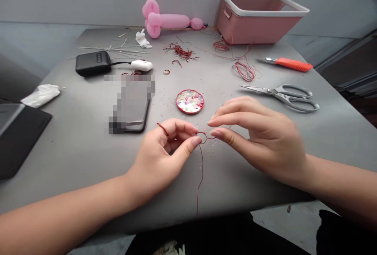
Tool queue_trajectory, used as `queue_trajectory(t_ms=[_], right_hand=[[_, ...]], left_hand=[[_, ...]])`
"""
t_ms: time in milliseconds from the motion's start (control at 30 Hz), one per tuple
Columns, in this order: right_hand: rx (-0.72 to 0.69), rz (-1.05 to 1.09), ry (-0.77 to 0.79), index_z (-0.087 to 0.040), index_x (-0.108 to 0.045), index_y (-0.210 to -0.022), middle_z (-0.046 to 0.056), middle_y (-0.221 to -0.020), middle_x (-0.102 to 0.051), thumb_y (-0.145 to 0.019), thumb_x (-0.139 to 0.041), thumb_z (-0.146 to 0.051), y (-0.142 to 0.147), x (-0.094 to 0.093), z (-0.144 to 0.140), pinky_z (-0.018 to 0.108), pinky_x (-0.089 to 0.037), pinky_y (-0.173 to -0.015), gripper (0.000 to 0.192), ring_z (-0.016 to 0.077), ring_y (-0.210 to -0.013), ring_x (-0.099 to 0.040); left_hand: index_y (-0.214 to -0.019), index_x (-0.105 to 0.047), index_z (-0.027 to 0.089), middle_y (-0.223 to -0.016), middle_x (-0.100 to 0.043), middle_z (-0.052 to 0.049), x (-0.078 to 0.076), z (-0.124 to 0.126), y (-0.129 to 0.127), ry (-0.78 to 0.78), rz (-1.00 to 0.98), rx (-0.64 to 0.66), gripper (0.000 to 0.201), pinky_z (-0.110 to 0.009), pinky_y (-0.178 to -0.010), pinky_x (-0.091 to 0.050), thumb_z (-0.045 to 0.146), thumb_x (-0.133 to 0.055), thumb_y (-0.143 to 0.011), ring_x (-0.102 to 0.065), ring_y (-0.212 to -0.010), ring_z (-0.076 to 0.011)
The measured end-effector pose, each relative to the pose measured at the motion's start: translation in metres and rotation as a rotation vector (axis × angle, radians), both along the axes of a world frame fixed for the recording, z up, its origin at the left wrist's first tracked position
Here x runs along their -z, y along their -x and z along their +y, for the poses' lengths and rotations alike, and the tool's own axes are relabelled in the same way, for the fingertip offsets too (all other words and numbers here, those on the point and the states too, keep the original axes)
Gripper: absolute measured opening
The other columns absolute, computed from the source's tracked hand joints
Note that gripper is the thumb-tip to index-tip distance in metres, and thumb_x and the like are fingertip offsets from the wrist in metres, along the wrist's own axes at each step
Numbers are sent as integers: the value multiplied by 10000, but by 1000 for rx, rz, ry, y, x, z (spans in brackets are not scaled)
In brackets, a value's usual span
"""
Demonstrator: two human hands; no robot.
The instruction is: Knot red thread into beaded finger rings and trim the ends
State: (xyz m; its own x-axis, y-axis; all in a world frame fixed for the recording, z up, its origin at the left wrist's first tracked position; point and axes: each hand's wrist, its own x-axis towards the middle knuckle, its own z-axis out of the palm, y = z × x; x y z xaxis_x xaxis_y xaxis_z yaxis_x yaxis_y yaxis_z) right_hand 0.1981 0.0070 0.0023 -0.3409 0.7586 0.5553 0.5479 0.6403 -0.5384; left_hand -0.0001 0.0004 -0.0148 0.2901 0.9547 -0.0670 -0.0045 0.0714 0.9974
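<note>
My left hand [165, 145] is closed, its thumb and forefinger pinching a thin dark red cord [202, 168] with a small loop at the fingertips. One end of the cord hangs down past the table's front edge. A red cord ring [163, 129] sits around a finger of that hand. To the right, my right hand [256, 137] has its fingers stretched out, with a gap between thumb and forefinger. The cord runs from the loop to the right thumb tip and passes behind it. Just beyond the hands lies a round red-rimmed dish of beads [190, 101].
Scissors [278, 92] and an orange-handled cutter [293, 64] lie right. Behind are cord bundles [246, 70], red cord scraps [182, 52], a pink bin [256, 25] and a pink balloon [171, 20]. Left are a phone [134, 106], black case [92, 63] and dark device [23, 141].
</note>
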Motion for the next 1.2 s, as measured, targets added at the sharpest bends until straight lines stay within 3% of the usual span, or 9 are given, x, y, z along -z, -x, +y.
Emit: queue_trajectory(t_ms=[167,333,400,600,700,800,900,1033,1200], right_hand=[[23,-120,-199,-226,-694,-894,50,-854,-715,-840,-690,-143,3,2,-4,424,-503,-821,99,203,-814,-632],[10,-149,-151,-191,-689,-888,59,-854,-714,-857,-679,-161,5,2,-7,424,-477,-839,45,201,-848,-630],[-17,-112,6,-191,-692,-856,42,-836,-708,-862,-673,-177,5,1,-7,396,-463,-836,24,184,-842,-632],[-117,133,836,-208,-679,-790,0,-810,-654,-840,-681,-357,3,-11,-5,281,-432,-710,157,146,-786,-586],[-160,216,1067,-189,-631,-825,-3,-816,-603,-845,-667,-408,3,-12,-3,280,-406,-754,223,145,-818,-536],[-334,301,1221,-174,-591,-869,8,-855,-550,-886,-608,-460,1,-9,1,297,-404,-814,288,147,-866,-502],[-426,307,1185,-175,-585,-873,22,-931,-524,-905,-589,-445,-1,-8,2,315,-410,-860,272,152,-920,-498],[-328,172,974,-192,-588,-782,9,-956,-535,-812,-719,-341,-2,-10,1,297,-416,-852,201,148,-937,-518],[-287,58,699,-205,-597,-754,14,-932,-571,-830,-691,-290,-2,-5,2,308,-442,-845,148,158,-943,-546]], left_hand=[[-918,-663,172,-820,-730,-10,0,-1,0,-15,-51,-3,123,-214,-736,-592,224,-728,-828,-714,-783,-123],[-917,-659,176,-845,-725,2,2,-4,2,-119,0,25,65,-189,-770,-582,201,-688,-864,-713,-821,-109],[-929,-660,186,-860,-727,12,3,-4,2,-165,22,57,45,-170,-781,-573,179,-657,-885,-712,-833,-95],[-917,-660,209,-852,-726,32,4,-9,3,-247,70,88,96,-164,-775,-569,123,-625,-892,-718,-825,-85],[-909,-660,206,-854,-728,31,3,-10,2,-266,76,90,101,-166,-784,-570,114,-625,-888,-719,-828,-85],[-912,-661,205,-859,-729,32,0,-10,1,-244,44,104,119,-148,-785,-568,99,-613,-887,-720,-847,-80],[-877,-655,189,-832,-728,28,-2,-10,0,-230,20,95,94,-131,-764,-570,98,-633,-868,-721,-822,-78],[-859,-653,175,-870,-754,3,-4,-10,-1,-204,3,110,68,-141,-787,-582,108,-659,-851,-735,-835,-94],[-893,-657,180,-907,-764,1,-2,-9,0,-222,-15,131,111,-116,-806,-573,77,-633,-858,-737,-875,-84]])
